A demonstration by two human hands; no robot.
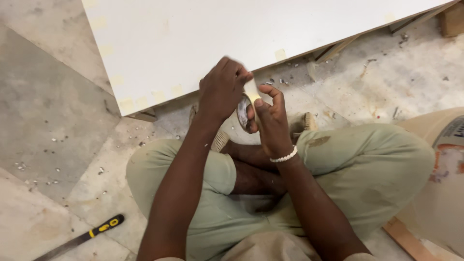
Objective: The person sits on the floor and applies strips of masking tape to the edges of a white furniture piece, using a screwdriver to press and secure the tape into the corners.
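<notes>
The right hand [271, 116] grips a roll of tape [243, 112] at the picture's centre, while the left hand [221, 89] pinches the tape's loose end at its 12 o'clock. A white board [193, 38] lies beyond them. A black-handled tool [84, 237] rests on the floor [43, 111] at 8 o'clock.

A white board [203, 38] is blocking everything from 10 to 1 o'clock. Folded knees [367, 164] are closing off 3 and 8 o'clock. Bare floor [43, 116] is lying open toward 9 o'clock, a saw [82, 238] lying at 8.
</notes>
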